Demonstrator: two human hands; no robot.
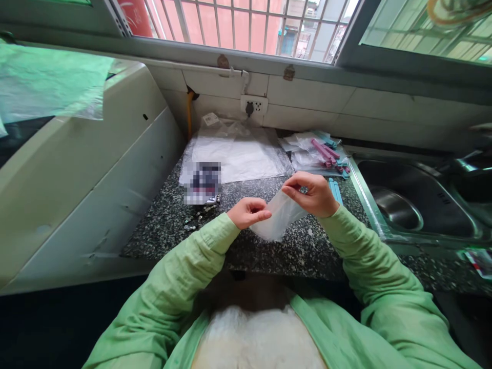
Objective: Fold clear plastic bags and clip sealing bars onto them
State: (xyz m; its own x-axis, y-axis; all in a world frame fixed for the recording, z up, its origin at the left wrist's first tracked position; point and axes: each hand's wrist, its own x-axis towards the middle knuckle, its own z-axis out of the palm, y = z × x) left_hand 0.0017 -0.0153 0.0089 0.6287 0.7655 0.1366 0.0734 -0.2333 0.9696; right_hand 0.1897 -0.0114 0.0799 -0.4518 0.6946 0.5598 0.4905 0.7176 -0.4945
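Observation:
A small clear plastic bag (277, 218) hangs between both hands above the speckled granite counter (300, 246). My left hand (249, 211) pinches the bag's left edge with thumb and fingers. Its upper right edge is gripped by my right hand (313, 193), held a little higher. Both arms wear light green sleeves. The bag looks limp; whether anything is inside I cannot tell.
A stack of clear plastic bags (238, 154) lies at the counter's back. Pink and blue clips (332, 156) sit on more bags at back right, two blue clips (335, 190) beside my right hand. Steel sink (407, 205) right; white appliance (77, 174) left; small dark beads (198, 215).

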